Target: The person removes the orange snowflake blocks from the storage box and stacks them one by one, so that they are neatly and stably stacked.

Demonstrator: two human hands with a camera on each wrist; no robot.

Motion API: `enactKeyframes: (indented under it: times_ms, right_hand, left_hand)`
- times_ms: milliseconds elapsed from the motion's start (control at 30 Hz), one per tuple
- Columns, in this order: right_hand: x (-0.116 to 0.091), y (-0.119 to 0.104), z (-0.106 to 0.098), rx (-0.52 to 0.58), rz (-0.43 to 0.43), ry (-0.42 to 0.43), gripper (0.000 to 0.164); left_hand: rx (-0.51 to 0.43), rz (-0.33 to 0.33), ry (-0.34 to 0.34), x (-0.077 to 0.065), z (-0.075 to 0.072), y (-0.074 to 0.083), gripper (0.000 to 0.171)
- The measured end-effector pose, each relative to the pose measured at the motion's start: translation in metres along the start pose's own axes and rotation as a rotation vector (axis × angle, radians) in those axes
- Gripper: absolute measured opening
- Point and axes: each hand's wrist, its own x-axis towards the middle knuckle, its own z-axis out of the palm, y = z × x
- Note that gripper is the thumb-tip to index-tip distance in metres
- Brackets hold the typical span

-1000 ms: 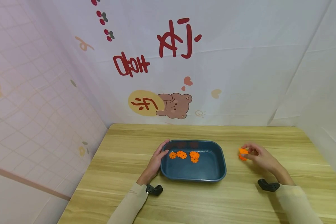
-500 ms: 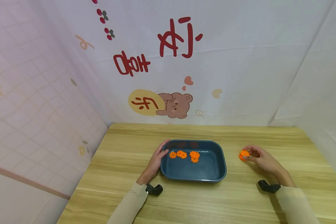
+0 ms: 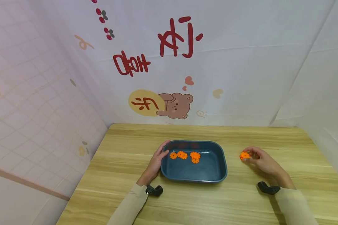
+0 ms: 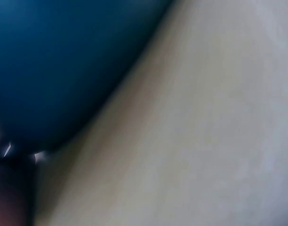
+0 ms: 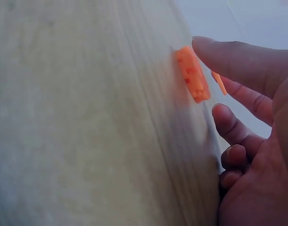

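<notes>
My right hand pinches an orange notched plastic disc between thumb and fingers, its thin edge showing behind the thumb in the right wrist view. Just beyond the thumb, a short stack of similar orange discs sits on the table. From the head view the held disc overlaps that stack. My left hand grips the left side of a dark blue rectangular tray, thumb over the rim and fingers along the outer wall. Inside lie several orange discs, some overlapping, toward the far side.
The wood-grain table carries the tray near its middle. A white wall covering with printed characters and a bear stands behind the table's far edge, and a grid-patterned one rises on the left.
My right hand has brought the held disc slightly down, so it now covers more of the discs beneath it. The left hand and the tray have stayed in place.
</notes>
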Motion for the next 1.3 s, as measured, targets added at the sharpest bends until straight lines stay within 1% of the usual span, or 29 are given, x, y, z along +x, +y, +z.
enactKeyframes:
  times_ms: [133,300,433,767,1100,1300]
  right_hand:
    - [-0.0003,0.0010,0.0014,-0.001,-0.003,-0.008,0.033]
    - [-0.0010,0.0009,0.0024,-0.038,-0.007,0.001,0.032]
    - [-0.0013,-0.0004,0.0030,-0.061,-0.011,0.009,0.031]
    - [-0.0010,-0.0017,0.0027,-0.057,0.008,0.004,0.033]
    - [-0.0013,-0.0018,0.0045,-0.071,-0.014,0.028,0.031]
    - [-0.0020,-0.0028,0.0039,-0.076,0.004,0.031,0.033]
  left_hand:
    - [0.002,-0.004,0.000,-0.0001,-0.0008,-0.0002,0.053]
    - [-0.018,-0.020,0.001,-0.0002,0.0000,0.0011,0.054]
    - [-0.013,-0.026,0.007,-0.0002,0.0004,0.0012,0.054]
    - [-0.036,-0.029,0.008,0.0011,0.0002,0.0008,0.055]
    - [-0.034,-0.031,-0.001,0.0003,-0.0003,0.0017,0.054]
    - [-0.040,-0.027,0.002,-0.0002,0.0000,0.0019,0.055]
